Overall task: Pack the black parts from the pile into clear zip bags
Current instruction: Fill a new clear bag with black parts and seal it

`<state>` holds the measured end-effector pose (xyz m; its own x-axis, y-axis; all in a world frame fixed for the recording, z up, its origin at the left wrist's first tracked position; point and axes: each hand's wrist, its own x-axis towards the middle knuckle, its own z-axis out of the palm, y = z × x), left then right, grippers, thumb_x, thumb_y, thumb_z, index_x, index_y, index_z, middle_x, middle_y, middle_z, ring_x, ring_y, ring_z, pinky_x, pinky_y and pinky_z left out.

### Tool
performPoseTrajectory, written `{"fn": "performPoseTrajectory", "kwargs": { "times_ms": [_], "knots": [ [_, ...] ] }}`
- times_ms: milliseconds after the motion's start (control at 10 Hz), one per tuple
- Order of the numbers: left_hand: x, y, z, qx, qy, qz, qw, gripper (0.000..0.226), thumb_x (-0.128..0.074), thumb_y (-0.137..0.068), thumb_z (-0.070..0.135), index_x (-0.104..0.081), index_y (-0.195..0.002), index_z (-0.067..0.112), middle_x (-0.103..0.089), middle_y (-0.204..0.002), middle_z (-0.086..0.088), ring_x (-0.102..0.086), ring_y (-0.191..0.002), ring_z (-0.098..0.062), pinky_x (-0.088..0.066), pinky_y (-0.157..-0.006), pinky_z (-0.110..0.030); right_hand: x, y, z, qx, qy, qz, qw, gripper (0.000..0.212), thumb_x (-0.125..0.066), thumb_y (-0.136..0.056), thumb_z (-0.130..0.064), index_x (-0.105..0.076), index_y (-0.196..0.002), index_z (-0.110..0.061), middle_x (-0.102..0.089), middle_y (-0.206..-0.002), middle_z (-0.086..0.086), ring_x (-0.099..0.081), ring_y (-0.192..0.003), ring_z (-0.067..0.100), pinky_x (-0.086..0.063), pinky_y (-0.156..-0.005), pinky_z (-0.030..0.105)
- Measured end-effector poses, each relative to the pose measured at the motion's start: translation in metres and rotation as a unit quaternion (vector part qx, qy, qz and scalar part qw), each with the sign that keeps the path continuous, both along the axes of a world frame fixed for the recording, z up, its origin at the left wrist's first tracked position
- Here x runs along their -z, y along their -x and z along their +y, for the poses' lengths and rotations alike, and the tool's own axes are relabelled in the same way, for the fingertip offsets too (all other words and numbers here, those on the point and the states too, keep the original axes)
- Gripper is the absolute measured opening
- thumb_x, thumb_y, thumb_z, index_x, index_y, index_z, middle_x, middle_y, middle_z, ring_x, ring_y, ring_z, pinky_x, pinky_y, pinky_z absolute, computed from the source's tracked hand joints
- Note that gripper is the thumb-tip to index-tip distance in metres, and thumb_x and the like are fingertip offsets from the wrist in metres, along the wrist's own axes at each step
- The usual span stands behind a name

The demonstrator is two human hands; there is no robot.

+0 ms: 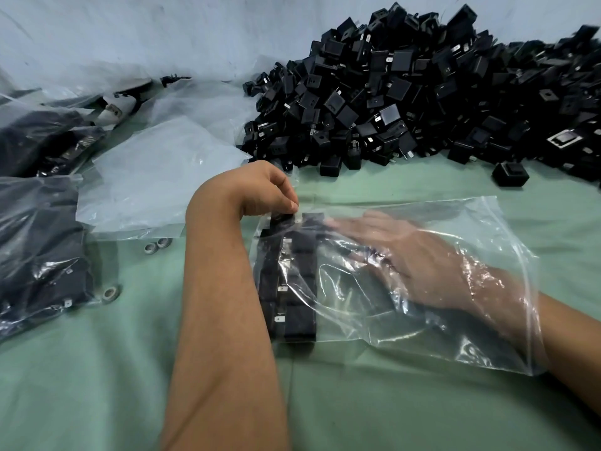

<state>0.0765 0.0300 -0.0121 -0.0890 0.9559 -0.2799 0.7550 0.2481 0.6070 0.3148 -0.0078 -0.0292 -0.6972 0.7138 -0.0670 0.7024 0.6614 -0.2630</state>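
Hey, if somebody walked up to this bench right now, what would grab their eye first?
Probably the big pile of black parts heaped at the back right of the green table. Next, the clear zip bag in the middle: the right hand lies flat inside it beside neat rows of parts, while the left hand pinches its far left corner. Filled bags sit at the left edge.

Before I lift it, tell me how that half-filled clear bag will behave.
The clear bag is thin, wrinkled film, so it will likely sag and fold instead of holding shape. The black parts sit stacked at its closed end, so that end probably drops first. The rows look loose and may tumble toward the mouth, where the right hand is inside.
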Motion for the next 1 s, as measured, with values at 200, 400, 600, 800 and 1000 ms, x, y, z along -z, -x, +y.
{"fn": "performPoseTrajectory", "kwargs": {
  "times_ms": [200, 400, 600, 800, 1000],
  "knots": [
    [-0.002, 0.002, -0.003, 0.018, 0.018, -0.009, 1.0, 0.014, -0.087, -0.078, 0.013, -0.08, -0.079, 0.025, -0.073, -0.079, 0.007, -0.068, -0.094, -0.017, -0.05, -0.09, -0.034, 0.004, -0.001, 0.007, 0.03, 0.023, -0.005, 0.999, 0.053, -0.019, -0.114, -0.019, 0.008, -0.159, -0.025, -0.018, -0.169, -0.008, -0.028, -0.146, -0.002, -0.019, -0.087, -0.009],
    [-0.002, -0.002, -0.004, 0.016, 0.01, -0.015, 1.0, 0.015, -0.088, -0.077, 0.012, -0.081, -0.077, 0.025, -0.071, -0.073, 0.01, -0.066, -0.089, -0.014, -0.052, -0.09, -0.033, -0.009, 0.002, 0.002, 0.007, 0.028, -0.032, 0.999, 0.051, -0.022, -0.112, -0.023, -0.009, -0.162, -0.025, -0.018, -0.17, -0.005, -0.027, -0.151, 0.01, -0.017, -0.104, 0.009],
    [-0.003, -0.004, -0.004, 0.031, 0.011, -0.027, 0.999, 0.019, -0.086, -0.078, 0.005, -0.079, -0.085, 0.022, -0.075, -0.082, 0.007, -0.069, -0.085, -0.012, -0.056, -0.086, -0.031, 0.005, -0.004, -0.002, -0.053, -0.059, -0.02, 0.997, 0.054, -0.031, -0.113, -0.024, -0.005, -0.161, -0.027, -0.012, -0.17, -0.007, -0.018, -0.152, -0.001, -0.001, -0.095, -0.012],
    [-0.002, -0.008, -0.003, 0.037, 0.009, -0.024, 0.999, 0.029, -0.083, -0.075, -0.008, -0.078, -0.086, 0.019, -0.076, -0.078, 0.008, -0.07, -0.082, -0.013, -0.056, -0.076, -0.029, 0.008, -0.002, -0.002, -0.009, -0.016, 0.086, 0.996, 0.054, -0.05, -0.106, -0.014, -0.034, -0.156, -0.026, -0.039, -0.16, -0.002, -0.033, -0.146, 0.009, -0.019, -0.112, 0.005],
    [0.001, -0.008, -0.003, 0.018, -0.027, -0.026, 0.999, 0.02, -0.09, -0.072, 0.003, -0.077, -0.079, 0.016, -0.078, -0.079, -0.003, -0.073, -0.082, -0.019, -0.06, -0.087, -0.036, 0.006, -0.008, -0.004, -0.037, -0.075, 0.026, 0.996, 0.056, -0.042, -0.109, -0.025, -0.021, -0.16, -0.034, -0.028, -0.161, -0.013, -0.024, -0.147, 0.003, -0.015, -0.114, 0.009]
  ]
}}
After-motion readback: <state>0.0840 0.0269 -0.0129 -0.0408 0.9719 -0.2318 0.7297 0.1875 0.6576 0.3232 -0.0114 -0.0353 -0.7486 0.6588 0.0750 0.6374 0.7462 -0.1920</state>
